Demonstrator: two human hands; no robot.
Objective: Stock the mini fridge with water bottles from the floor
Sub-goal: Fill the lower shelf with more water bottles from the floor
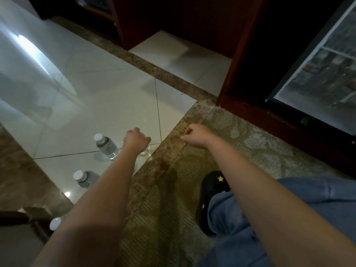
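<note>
Clear water bottles with white caps stand on the glossy white floor tiles. My left hand (135, 138) curls over the top of one bottle (144, 151), hiding most of it; only its base shows. A second bottle (107, 146) stands just to its left, a third bottle (84, 178) nearer me, and a white cap (55, 223) of another peeks out beside my left forearm. My right hand (194, 135) hovers over the brown border tile with fingers curled, holding nothing. The mini fridge (316, 78) with its glass door is at the upper right.
A dark red wooden cabinet (240, 74) frames the fridge. A patterned carpet (250, 143) lies under my right arm. My knee in blue trousers and a black shoe with a yellow star (213, 182) are at the lower right. A brown marble strip crosses the floor.
</note>
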